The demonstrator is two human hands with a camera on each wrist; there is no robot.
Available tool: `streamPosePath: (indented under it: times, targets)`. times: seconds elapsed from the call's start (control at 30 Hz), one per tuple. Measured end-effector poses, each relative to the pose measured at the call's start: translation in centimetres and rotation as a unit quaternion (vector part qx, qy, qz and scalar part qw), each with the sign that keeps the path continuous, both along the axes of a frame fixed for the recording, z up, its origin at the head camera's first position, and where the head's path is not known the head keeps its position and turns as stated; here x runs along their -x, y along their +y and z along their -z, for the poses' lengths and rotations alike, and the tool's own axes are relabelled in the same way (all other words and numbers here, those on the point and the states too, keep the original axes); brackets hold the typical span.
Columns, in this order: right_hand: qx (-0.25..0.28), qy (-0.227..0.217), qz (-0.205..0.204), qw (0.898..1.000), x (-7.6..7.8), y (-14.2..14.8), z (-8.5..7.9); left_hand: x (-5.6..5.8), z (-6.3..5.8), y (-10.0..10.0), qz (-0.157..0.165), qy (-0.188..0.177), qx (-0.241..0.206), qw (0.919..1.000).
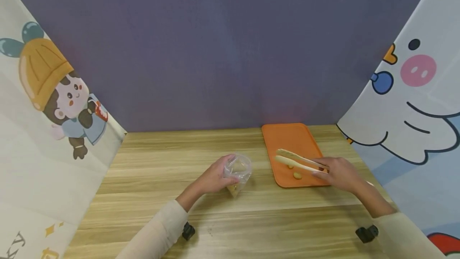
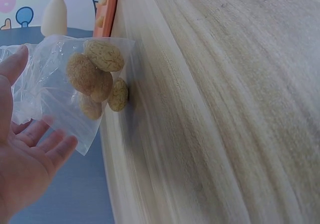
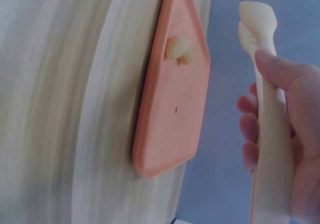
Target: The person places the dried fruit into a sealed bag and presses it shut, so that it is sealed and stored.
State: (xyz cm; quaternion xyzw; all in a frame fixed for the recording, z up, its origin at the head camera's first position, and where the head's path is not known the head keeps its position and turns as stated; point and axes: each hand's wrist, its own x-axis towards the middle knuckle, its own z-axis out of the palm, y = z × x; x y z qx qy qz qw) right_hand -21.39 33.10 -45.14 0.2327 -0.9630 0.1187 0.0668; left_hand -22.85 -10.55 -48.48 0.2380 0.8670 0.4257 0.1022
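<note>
My left hand holds a clear plastic bag by its upper part, thumb on one side and fingers on the other. At the bag's bottom lie several tan, speckled oval pieces, just above or on the table; their kind is unclear. My right hand grips cream-coloured tongs with the thumb on one arm and the fingers behind the other. The tips point left, above an orange tray. Two similar pieces rest on the tray, one partly hidden by the tongs.
The wood-grain table bears the tray at its back right. A dark back panel rises behind it, and printed side panels stand left and right. A black wrist device shows beside the right sleeve.
</note>
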Motion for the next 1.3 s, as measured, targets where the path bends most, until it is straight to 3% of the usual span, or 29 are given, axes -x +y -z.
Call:
streamPosePath:
  times: [0.2, 0.5, 0.8, 1.3]
  targets:
    - [0.001, -0.012, 0.014, 1.0, -0.2, 1.1, 0.7, 0.0, 0.0, 0.1, 0.001, -0.003, 0.005, 1.0]
    - [-0.021, 0.006, 0.009, 1.0, -0.1, 2.7, 2.0, 0.1, 0.1, 0.2, 0.003, 0.001, 0.005, 1.0]
    - [-0.024, -0.029, 0.031, 0.999, -0.3, 3.6, 2.5, 0.2, 0.1, 0.2, 0.004, 0.012, 0.004, 0.9999]
    - [-0.047, -0.021, 0.048, 0.998, -0.6, 4.5, 3.5, -0.1, 0.0, 0.4, -0.001, 0.023, 0.006, 0.9997]
